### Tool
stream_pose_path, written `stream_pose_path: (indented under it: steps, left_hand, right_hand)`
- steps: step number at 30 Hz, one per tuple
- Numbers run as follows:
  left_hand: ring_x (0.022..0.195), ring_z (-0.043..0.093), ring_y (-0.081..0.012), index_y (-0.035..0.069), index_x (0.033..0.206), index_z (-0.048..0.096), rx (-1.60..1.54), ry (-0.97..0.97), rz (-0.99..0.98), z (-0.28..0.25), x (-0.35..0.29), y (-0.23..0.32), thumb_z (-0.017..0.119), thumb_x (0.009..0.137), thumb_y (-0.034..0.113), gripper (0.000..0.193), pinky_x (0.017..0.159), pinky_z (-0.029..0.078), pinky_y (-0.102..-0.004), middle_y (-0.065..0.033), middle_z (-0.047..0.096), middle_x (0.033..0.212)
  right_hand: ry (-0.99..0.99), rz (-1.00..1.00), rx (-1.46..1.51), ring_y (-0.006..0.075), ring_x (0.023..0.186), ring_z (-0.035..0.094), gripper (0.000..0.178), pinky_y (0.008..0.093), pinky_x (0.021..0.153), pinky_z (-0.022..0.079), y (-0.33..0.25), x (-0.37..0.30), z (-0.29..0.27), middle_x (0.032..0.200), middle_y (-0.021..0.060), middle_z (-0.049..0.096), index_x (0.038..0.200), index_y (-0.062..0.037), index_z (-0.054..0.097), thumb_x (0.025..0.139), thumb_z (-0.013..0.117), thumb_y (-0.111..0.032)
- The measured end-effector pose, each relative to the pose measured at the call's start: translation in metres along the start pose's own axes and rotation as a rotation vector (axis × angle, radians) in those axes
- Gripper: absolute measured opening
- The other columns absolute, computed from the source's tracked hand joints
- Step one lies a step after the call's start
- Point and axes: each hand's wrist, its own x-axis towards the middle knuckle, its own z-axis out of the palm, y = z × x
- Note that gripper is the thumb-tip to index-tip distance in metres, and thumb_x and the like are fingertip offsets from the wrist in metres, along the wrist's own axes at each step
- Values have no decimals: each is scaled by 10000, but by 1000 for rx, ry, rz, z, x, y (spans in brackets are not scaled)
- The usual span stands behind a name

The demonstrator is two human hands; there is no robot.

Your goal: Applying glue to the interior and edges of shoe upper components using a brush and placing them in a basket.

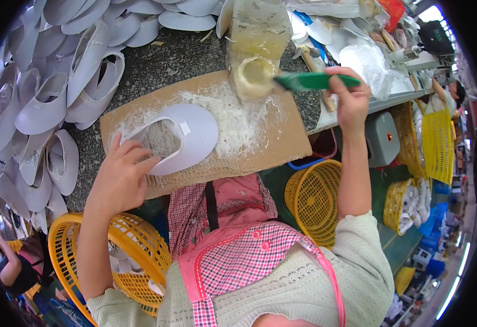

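A white shoe upper (199, 131) lies on a sheet of brown cardboard (287, 139) caked with dried white residue. At the upper's open heel end, my left hand (121, 174) grips its edge with bent fingers. My right hand (353, 98), raised to the right, is closed around the green handle of a brush (315, 81). The brush's dark tip points left, beside the mouth of a crusted, cream-coloured glue pot (244, 90). Whether the tip touches the rim I cannot tell.
White shoe uppers (42, 106) are heaped along the left and far side of the speckled tabletop (157, 65). Clear plastic bags (364, 65) and tools lie at the far right. Yellow baskets (290, 193) stand below the table's near edge. People are at both sides.
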Motion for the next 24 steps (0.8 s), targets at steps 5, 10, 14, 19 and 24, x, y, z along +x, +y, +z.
stream_pose_path:
  steps: [5,10,14,19,24]
  left_hand:
    - [930,513,-229,52,870,601,-107,33,-21,9,10,10,602,624,102,250,959,286,-501,-58,580,875]
    - [866,554,-264,40,900,560,-153,-14,-51,13,14,10,603,685,68,220,799,434,-382,-82,587,910]
    - [707,571,-270,46,817,541,7,234,-42,15,5,9,567,673,59,147,613,460,-356,-80,581,811]
    - [692,567,-304,51,886,566,-101,-143,-56,25,9,-14,529,660,26,231,615,455,-377,-131,582,729]
    - [683,560,-310,61,866,588,-132,-147,-43,24,13,-12,515,665,29,216,606,448,-388,-137,570,695]
  right_hand:
    - [-123,159,-76,76,646,545,123,183,559,442,13,-21,21,794,41,607,880,-8,616,761,584,-3]
    - [-23,-124,-204,78,645,533,133,177,568,423,-2,-5,39,783,32,605,874,5,616,762,553,41]
    - [-54,95,-180,83,623,544,130,179,527,423,-10,-17,21,773,51,606,874,25,608,754,561,36]
    - [-257,171,196,95,609,558,126,195,519,445,-5,-31,81,767,65,612,864,24,612,746,567,22]
    - [-392,82,45,124,662,591,139,218,572,462,29,-9,137,784,82,630,855,-20,631,728,582,13]
